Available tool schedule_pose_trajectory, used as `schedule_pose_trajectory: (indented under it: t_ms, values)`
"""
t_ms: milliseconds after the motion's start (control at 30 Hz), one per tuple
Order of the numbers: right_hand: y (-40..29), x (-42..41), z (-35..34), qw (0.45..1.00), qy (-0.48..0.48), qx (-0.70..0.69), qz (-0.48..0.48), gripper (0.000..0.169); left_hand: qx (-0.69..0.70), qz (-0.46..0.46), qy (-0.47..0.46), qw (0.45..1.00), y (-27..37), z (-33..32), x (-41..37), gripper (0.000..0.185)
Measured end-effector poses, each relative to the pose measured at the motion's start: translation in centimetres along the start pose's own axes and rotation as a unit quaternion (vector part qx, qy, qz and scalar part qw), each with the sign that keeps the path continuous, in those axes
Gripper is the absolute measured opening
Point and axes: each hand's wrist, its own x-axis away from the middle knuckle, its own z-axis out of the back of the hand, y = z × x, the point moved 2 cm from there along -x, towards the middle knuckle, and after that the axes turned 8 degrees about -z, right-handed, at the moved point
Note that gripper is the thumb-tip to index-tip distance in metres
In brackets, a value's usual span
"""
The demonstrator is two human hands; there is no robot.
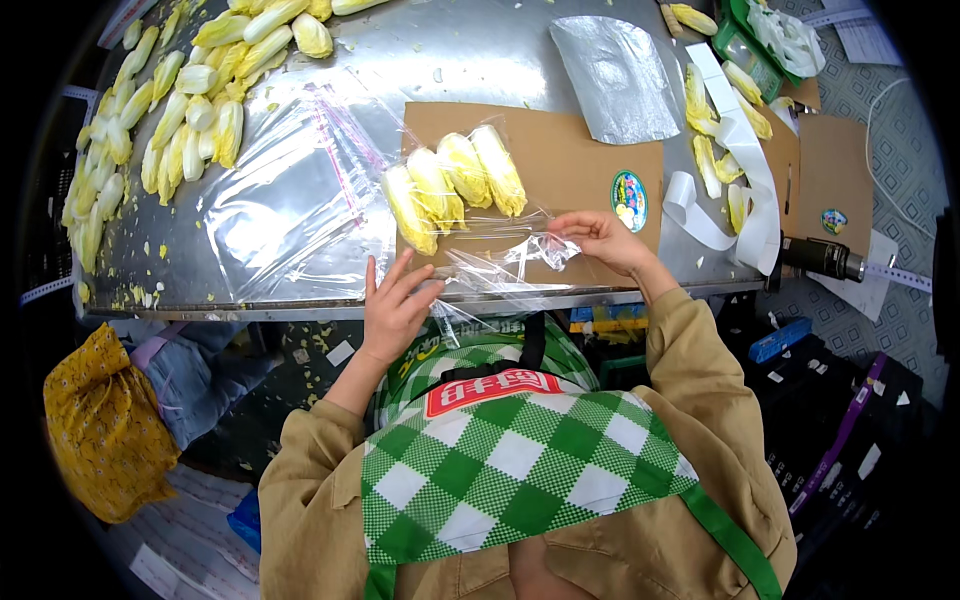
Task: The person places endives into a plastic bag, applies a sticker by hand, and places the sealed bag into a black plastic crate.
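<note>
Four small yellow-white napa cabbages (465, 172) lie side by side inside a clear plastic bag (495, 225), on a sheet of brown cardboard (547, 142). My right hand (606, 241) pinches the crumpled, loose end of this bag between thumb and fingers. At the bag's lower left, my left hand (401, 306) has its fingers spread; its fingertips are close to the film, and I cannot tell whether they touch it. Left of the cardboard, several flat clear bags (277, 202) are fanned on the metal table (360, 75). An oval sticker (628, 200) is on the cardboard, right of my right hand.
A heap of baby cabbages (199, 112) covers the table's upper left. A silvery sheet (619, 79) lies at the back. On the right are a curled white label strip (754, 165), loose cabbage pieces (701, 97), a green basket (750, 60) and a dark flask (821, 257).
</note>
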Motion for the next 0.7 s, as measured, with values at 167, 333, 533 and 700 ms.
schedule_pose_trajectory:
  t_ms: [167,333,533,700]
  values:
    - [-2.8,-1.8,-0.4,0.959,0.15,0.239,0.01,0.01,0.243,0.268,0.123,0.924,-1.8,-0.3,-0.1,0.015]
    - [-4.7,-5.5,-1.7,0.963,0.199,0.129,0.129,0.015,0.174,0.282,0.167,0.929,-2.4,0.1,-2.7,0.015]
    - [-5.7,-8.5,-1.1,0.968,0.19,0.098,0.129,0.019,0.255,0.32,0.248,0.878,-4.0,-0.1,-4.9,0.019]
    - [-4.8,-12.2,-0.5,0.94,0.265,0.133,0.168,0.02,0.188,0.312,0.279,0.888,-5.9,-0.5,-6.2,0.02]
